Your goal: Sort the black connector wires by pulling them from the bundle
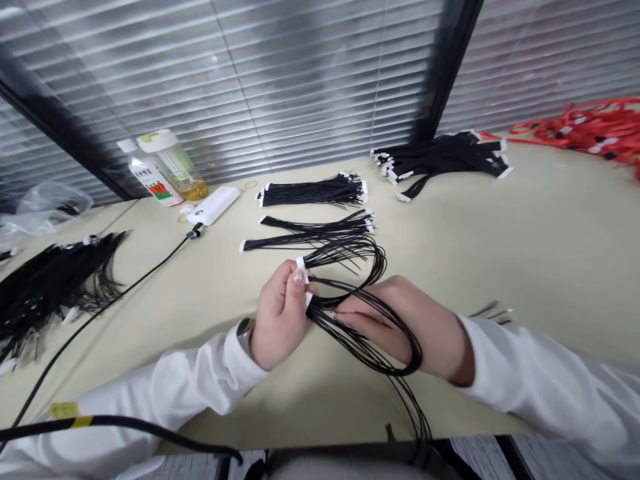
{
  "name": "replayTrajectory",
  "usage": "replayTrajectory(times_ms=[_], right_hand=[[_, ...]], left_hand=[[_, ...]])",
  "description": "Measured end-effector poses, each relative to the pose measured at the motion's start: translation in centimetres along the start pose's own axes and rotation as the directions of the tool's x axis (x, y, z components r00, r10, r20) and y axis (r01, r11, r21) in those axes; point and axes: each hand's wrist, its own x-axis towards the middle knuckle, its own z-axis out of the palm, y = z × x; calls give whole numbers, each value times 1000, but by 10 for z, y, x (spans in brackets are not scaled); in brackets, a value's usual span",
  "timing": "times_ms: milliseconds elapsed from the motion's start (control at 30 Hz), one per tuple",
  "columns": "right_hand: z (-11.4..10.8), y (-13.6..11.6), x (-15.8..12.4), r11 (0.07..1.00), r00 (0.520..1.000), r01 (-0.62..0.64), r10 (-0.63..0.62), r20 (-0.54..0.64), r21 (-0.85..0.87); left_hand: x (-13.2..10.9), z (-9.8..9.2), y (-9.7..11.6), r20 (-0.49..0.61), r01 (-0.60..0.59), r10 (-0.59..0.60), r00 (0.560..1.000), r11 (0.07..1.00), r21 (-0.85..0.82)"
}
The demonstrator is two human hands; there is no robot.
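My left hand [283, 313] pinches the white connectors [301, 265] at one end of a black wire harness [373, 290]. From there the thin black wires bow out to the right in wide loops, and some strands hang down over the table's front edge. My right hand [400, 320] is among these loops, its thumb and fingers closed around wires near the connectors; its fingertips are partly hidden. Just beyond my hands lie two loose black wire harnesses [305, 235]. Farther back is a neat bundle of black harnesses [313, 192].
Black ribbon cables [445, 157] and red cables [595, 130] lie at the back right. A large pile of black wires [55, 280] lies left. Two bottles [165, 167] and a white power bank [214, 205] with a cord stand near the blinds [300, 87].
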Motion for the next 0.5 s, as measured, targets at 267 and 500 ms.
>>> replayTrajectory(times_ms=[267, 500], right_hand=[[2, -2, 0, 997, 999, 46, -45, -23, 62], [9, 5, -1, 993, 994, 79, -86, -73, -90]], left_hand=[[-5, -1, -5, -17, -95, 95, 995, 995, -27], [-2, -2, -1, -21, -133, 135, 991, 990, 55]])
